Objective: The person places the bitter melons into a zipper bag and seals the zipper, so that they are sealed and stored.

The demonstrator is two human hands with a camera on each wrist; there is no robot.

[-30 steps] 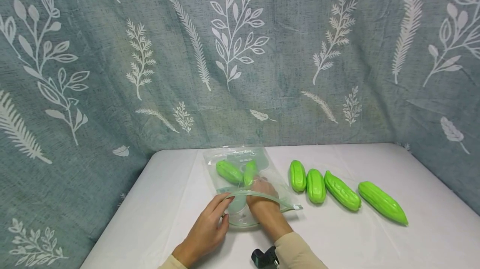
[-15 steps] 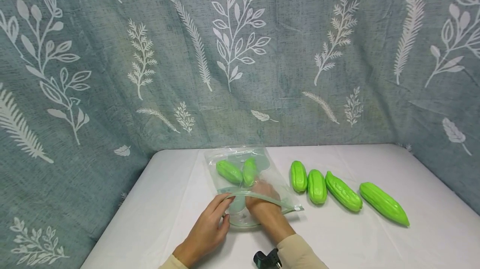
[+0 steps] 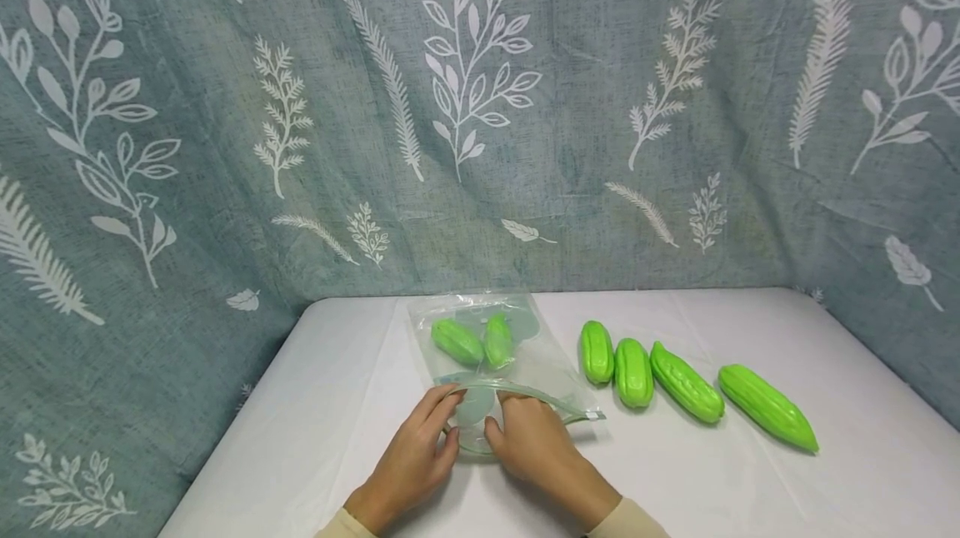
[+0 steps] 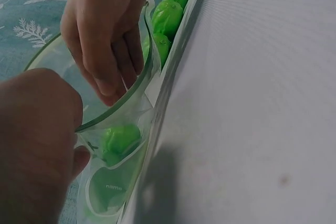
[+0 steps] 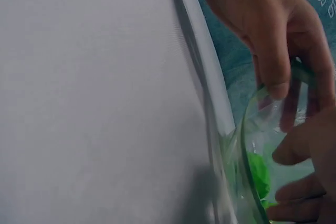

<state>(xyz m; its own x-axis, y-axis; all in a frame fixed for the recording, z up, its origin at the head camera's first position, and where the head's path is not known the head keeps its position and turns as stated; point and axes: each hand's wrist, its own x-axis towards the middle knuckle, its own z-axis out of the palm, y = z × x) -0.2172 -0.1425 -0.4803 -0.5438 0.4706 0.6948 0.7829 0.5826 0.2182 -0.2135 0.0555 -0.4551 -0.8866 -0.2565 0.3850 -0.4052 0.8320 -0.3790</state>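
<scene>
A clear zip bag (image 3: 546,361) lies on the white table with its green-edged mouth held apart. Inside it, towards the far end, are two green toy cucumbers, one slanted on the left (image 3: 457,343) and one nearly upright in view (image 3: 498,341). My left hand (image 3: 416,450) pinches the left side of the bag's mouth between thumb and fingers. My right hand (image 3: 540,446) is at the mouth, its fingers dipping inside the rim, loosely bent and holding nothing. The left wrist view shows those fingers pointing down into the opening, apart from the cucumber (image 4: 121,139).
To the right of the bag several more green toy cucumbers lie in a row, from a short one (image 3: 597,352) to a long pointed one (image 3: 767,407). Behind the white table (image 3: 322,405) hangs a blue-grey curtain (image 3: 570,188) with white leaf prints.
My right hand has let go of the upright cucumber inside the bag and drawn back towards me to the mouth. Both cucumbers stay in the bag. My left hand keeps its grip.
</scene>
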